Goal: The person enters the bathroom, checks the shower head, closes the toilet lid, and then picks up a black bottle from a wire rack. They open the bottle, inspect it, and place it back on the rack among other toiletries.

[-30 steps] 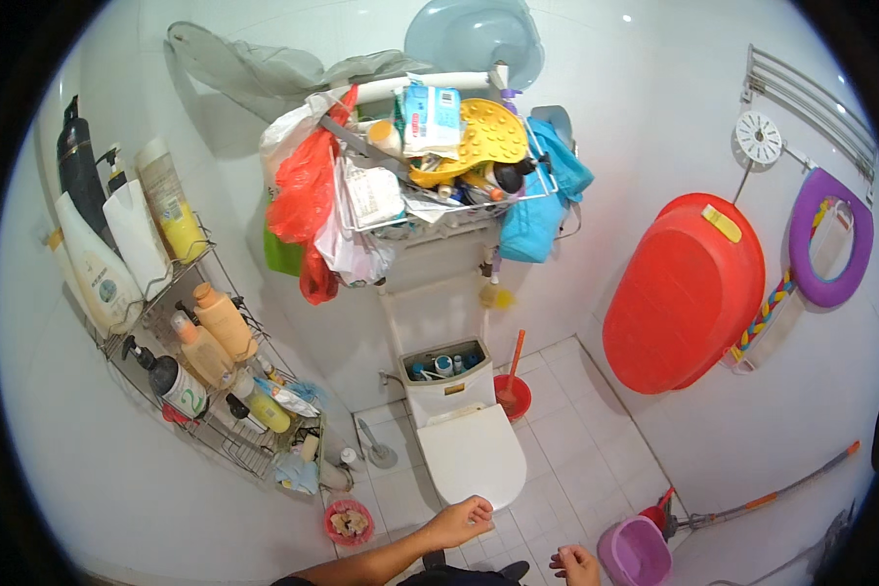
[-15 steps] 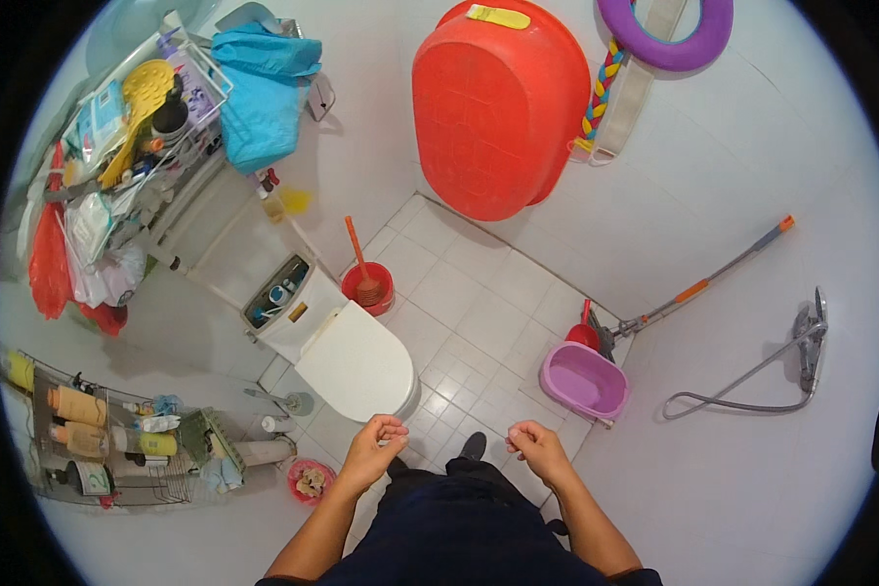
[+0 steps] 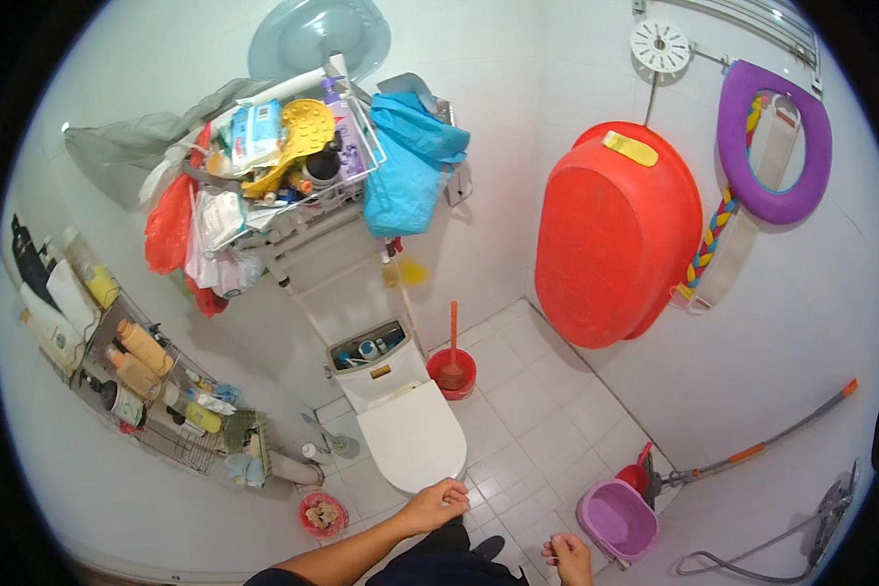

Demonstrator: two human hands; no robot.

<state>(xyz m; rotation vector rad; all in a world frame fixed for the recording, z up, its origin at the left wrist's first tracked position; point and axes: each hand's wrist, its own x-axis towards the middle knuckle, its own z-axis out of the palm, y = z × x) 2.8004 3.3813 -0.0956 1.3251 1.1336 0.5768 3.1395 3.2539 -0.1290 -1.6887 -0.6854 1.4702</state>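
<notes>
My left hand (image 3: 438, 504) is over the front edge of the toilet's white lid (image 3: 415, 439), its fingers curled in with nothing seen in them. I cannot tell from above whether it touches the lid. Farther right and lower, my right hand (image 3: 567, 559) is held in front of me, fingers also bent in and no object showing. Nearest to it is a pink-purple plastic basin (image 3: 617, 520) on the floor. The toilet's tank (image 3: 366, 389) is uncovered on top, with its blue and white inner parts visible.
Beyond the toilet stands a red bucket (image 3: 466, 376) with an orange-handled brush (image 3: 453, 337). A large red tub (image 3: 606, 239) and a purple toilet seat ring (image 3: 732, 146) hang on the wall. Loaded racks (image 3: 181, 391) line the left; a mop (image 3: 752, 451) leans right. A red waste bin (image 3: 322, 515) stands near the toilet.
My view has swung up and to the left, so the wall racks and hanging tub show more fully. Both hands stay curled and appear lower in the picture, the left now by the lid's front.
</notes>
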